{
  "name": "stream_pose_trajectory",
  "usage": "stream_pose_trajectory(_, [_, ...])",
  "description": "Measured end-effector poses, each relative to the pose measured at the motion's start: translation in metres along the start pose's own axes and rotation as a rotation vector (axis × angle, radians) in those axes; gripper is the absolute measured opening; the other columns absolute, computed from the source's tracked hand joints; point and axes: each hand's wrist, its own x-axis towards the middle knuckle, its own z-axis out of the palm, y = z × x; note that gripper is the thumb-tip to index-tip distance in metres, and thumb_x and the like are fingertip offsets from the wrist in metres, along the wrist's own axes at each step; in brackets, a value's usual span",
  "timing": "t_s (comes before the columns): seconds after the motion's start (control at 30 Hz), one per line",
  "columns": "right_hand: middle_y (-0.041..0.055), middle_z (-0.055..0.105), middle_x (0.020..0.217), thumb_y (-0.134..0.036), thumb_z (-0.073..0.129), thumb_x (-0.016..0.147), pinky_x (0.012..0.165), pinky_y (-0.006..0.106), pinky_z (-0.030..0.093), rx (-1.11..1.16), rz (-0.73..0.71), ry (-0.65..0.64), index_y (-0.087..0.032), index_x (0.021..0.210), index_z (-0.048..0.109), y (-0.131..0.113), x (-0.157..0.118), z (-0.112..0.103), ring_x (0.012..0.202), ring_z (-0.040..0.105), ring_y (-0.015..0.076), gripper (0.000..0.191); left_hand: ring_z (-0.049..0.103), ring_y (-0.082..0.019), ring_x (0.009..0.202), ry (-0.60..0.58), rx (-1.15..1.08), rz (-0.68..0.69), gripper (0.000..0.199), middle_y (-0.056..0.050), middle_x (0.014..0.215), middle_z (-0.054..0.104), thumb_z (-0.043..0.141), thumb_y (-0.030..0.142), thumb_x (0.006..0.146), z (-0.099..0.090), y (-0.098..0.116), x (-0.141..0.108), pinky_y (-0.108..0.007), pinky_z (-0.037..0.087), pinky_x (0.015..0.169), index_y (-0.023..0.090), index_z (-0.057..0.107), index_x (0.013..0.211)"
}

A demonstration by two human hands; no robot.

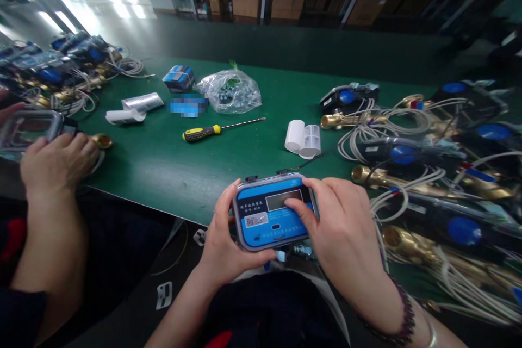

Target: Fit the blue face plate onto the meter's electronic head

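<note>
A heat meter display unit (277, 228) with a blue face, a small grey screen and a white label is held over the table's near edge. My left hand (224, 234) grips its left end, thumb along the lower edge. The right end is in my right hand (338, 217), whose thumb presses on the face by the screen. Below the unit, a light blue connector (280, 256) and part of a circuit board show, partly hidden. Beyond it on the table lie a yellow and black screwdriver (202, 133) and two white label rolls (302, 138).
Several meters with brass pipe fittings (369, 175) and coiled cables crowd the right side; more meters (53, 68) are piled at the far left. A plastic bag of small parts (232, 91) and a blue card stack (178, 77) lie behind. A co-worker's hands (59, 160) hold a clear-lidded case at left.
</note>
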Motion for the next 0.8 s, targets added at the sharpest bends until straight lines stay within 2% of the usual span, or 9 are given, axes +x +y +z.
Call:
stream_pose_trajectory(0.33, [0.0108,0.053,0.087,-0.046,0.037,0.098,0.070,0.037,0.042,-0.012,0.075,0.017,-0.014,0.093,0.055,-0.0037,0.0052,0.0029,0.079,0.048,0.0251,0.037,0.049,-0.033,0.125,0.010,0.026,0.022,0.101,-0.016,0.142,0.041,0.077,0.055,0.065,-0.0012,0.0054,0.0027,-0.034,0.059,0.077,0.028,0.023,0.145])
stream_pose_trajectory(0.8, [0.0101,0.053,0.082,-0.051,0.034,0.096,0.067,0.036,0.041,0.008,0.194,0.001,-0.015,0.085,0.054,-0.0094,0.0065,-0.0011,0.077,0.049,0.0246,0.043,0.046,-0.033,0.128,0.016,0.018,0.038,0.100,-0.016,0.144,0.040,0.079,0.050,0.065,0.0010,0.0029,-0.0030,-0.036,0.058,0.080,0.027,0.024,0.145])
